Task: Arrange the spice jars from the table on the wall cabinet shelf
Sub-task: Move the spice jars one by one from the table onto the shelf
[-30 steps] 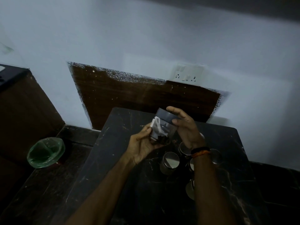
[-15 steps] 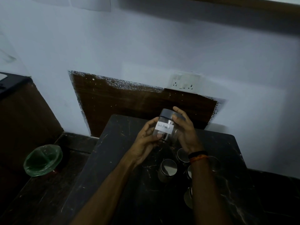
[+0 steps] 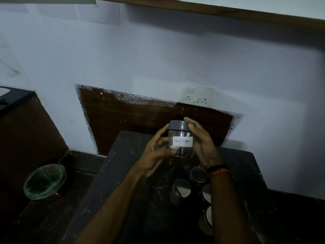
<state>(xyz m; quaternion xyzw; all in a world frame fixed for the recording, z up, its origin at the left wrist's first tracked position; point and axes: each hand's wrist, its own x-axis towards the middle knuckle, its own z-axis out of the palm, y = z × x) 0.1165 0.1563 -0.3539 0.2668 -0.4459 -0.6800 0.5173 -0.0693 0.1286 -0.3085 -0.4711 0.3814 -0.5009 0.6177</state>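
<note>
A clear glass jar (image 3: 181,138) with a grey lid and a white label reading "Black Pepper" is held upright above the far end of the dark table (image 3: 123,191). My left hand (image 3: 156,154) grips its left side and bottom; my right hand (image 3: 202,143) grips its right side and lid. Several other grey-lidded jars (image 3: 181,188) stand on the table under my right forearm, partly hidden by it. The wooden underside edge of the wall cabinet shelf (image 3: 211,9) runs along the top of the view.
A green-lined bin (image 3: 44,181) sits on the floor at the left. A dark counter (image 3: 15,99) stands at far left. A white wall socket (image 3: 198,95) is above a brown wall panel (image 3: 140,118) behind the table.
The jar has been turned upright with its label facing me and lifted a little. The view has tilted up, bringing the shelf edge into sight.
</note>
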